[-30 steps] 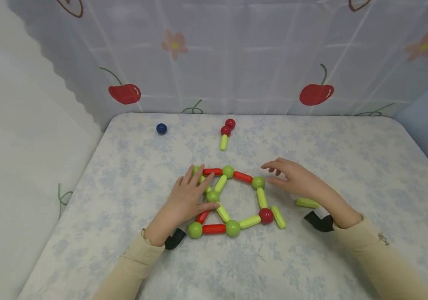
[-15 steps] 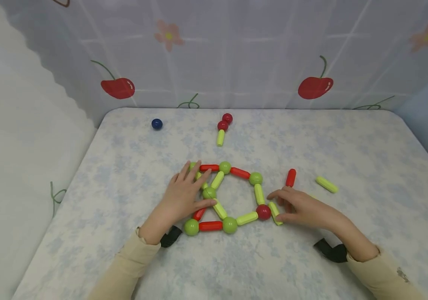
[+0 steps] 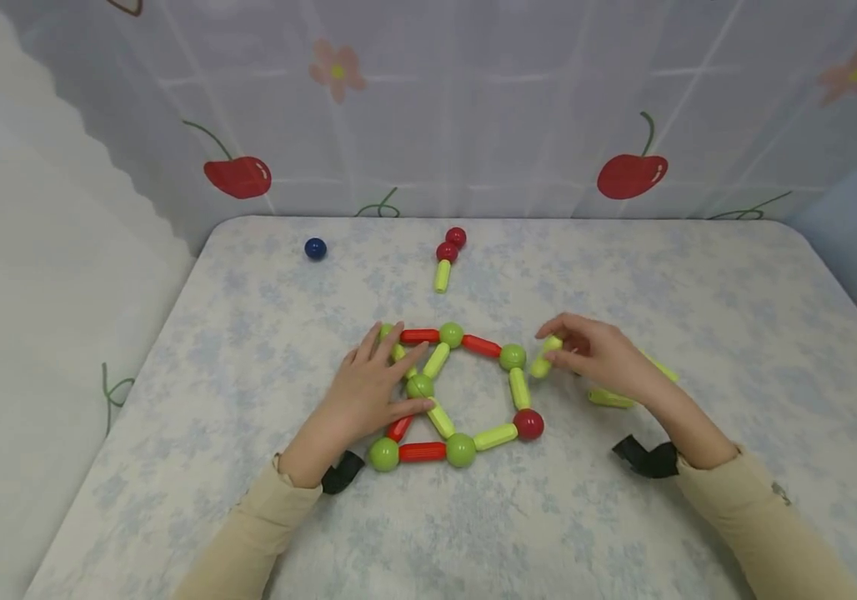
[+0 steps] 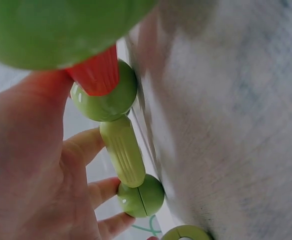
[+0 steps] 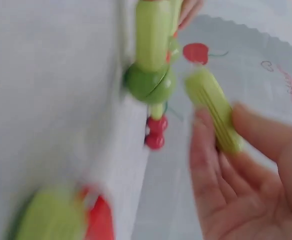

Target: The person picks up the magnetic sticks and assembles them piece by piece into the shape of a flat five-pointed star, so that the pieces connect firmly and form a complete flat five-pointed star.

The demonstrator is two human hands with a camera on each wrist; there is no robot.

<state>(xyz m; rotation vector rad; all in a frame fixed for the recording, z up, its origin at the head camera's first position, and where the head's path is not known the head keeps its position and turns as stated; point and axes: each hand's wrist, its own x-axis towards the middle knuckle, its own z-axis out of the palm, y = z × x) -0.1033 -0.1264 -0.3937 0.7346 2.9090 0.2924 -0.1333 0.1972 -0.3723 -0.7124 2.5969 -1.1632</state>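
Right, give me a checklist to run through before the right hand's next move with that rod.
1. Grip: ok. The right hand pinches a yellow-green rod between thumb and fingers.
2. Steadying: ok. The left hand rests on the left part of the frame, fingers spread.
3. Held rod joined to the nearest green ball: not ok. A gap shows between them.
4. Red corner ball touching both its rods: ok.
5. Loose red rod clear of the yellow-green piece beside it: cannot tell. Blurred in the right wrist view.
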